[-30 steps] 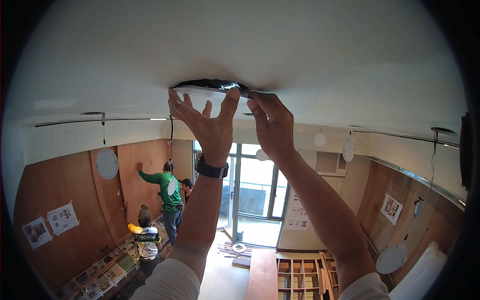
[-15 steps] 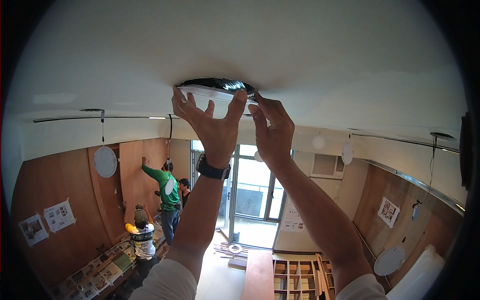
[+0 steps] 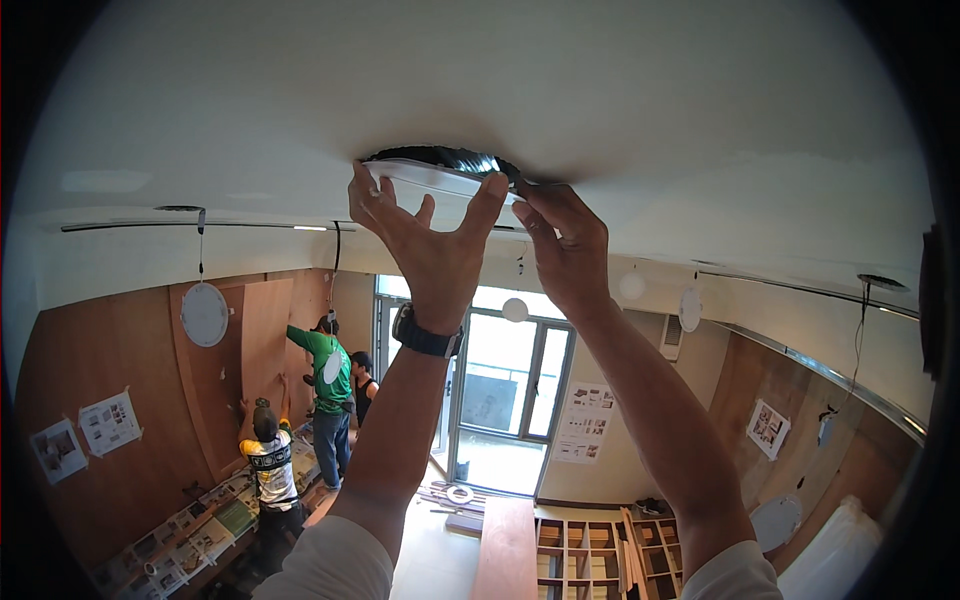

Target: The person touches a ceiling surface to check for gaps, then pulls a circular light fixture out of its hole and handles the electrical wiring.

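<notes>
Overhead, a thin round white ceiling light sits tilted in a round ceiling opening, with a dark gap along its far side. My left hand, a dark watch on its wrist, grips the light from below, fingers spread to the left edge and thumb at the right side. My right hand is closed at the light's right edge, thumb below and index finger reaching to the opening's rim. Those fingertips partly hide what they pinch there. Shiny ribbed material shows inside the opening.
Similar round lights hang on wires from other ceiling holes. Two co-workers handle a wooden wall panel at left, with a third person beside them. A cluttered bench, wooden shelf frame and board lie below.
My right hand has shifted slightly right and its wrist has turned. The left hand keeps its hold on the light. At left, the yellow-sleeved co-worker's arms have moved against the wooden panel.
</notes>
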Tool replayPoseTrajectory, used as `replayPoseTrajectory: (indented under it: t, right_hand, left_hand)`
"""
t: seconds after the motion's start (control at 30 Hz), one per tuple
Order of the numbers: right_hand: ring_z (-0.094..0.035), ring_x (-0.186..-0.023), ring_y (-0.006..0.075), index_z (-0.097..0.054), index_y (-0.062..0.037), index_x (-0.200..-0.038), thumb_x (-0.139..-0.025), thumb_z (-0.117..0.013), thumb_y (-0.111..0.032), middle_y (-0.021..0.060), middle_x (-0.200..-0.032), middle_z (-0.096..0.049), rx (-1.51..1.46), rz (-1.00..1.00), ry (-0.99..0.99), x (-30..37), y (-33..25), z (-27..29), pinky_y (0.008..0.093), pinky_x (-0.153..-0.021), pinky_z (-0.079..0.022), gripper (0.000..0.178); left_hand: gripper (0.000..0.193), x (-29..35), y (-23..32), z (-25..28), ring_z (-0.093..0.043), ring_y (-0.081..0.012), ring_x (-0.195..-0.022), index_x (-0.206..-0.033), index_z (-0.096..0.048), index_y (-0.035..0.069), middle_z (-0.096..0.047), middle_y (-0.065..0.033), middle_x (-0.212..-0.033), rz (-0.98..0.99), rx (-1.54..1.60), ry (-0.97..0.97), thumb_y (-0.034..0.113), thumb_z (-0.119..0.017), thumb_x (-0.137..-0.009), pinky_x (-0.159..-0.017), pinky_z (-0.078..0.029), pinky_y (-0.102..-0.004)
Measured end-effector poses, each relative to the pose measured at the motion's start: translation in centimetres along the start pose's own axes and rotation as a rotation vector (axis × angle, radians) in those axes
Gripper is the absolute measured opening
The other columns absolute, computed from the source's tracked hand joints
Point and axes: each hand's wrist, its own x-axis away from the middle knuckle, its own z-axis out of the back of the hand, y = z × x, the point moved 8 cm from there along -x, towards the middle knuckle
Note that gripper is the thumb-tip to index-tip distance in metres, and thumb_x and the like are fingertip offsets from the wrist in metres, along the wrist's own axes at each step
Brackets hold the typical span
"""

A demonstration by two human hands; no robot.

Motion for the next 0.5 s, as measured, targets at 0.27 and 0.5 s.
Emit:
replayPoseTrajectory:
  t: [0.27,0.5]
  right_hand:
    - [-0.07,-0.089,0.0205,-0.072,-0.0014,-0.121,-0.099,-0.067,-0.004,0.0115,-0.106,-0.07,-0.013,-0.024,-0.005,0.1,0.3,-0.2,0.0339,-0.075,-0.055,0.023]
    - [-0.071,-0.088,0.0213,-0.071,0.0011,-0.122,-0.096,-0.064,0.007,0.0132,-0.106,-0.069,-0.01,-0.021,0.039,1.2,-0.7,-0.4,0.0326,-0.075,-0.058,0.028]
  left_hand:
    - [0.139,0.0,0.3,0.2,-0.022,-0.0535,-0.147,-0.16,-0.003,-0.001,-0.009,-0.0281,-0.154,0.008,0.014,0.002,0.043,-0.097,-0.068,-0.108,-0.047,-0.0665]
    - [0.135,-0.1,0.0,0.5,-0.023,-0.0516,-0.147,-0.16,-0.004,-0.001,-0.009,-0.0285,-0.154,-0.025,0.004,-0.031,0.042,-0.096,-0.07,-0.107,-0.049,-0.063]
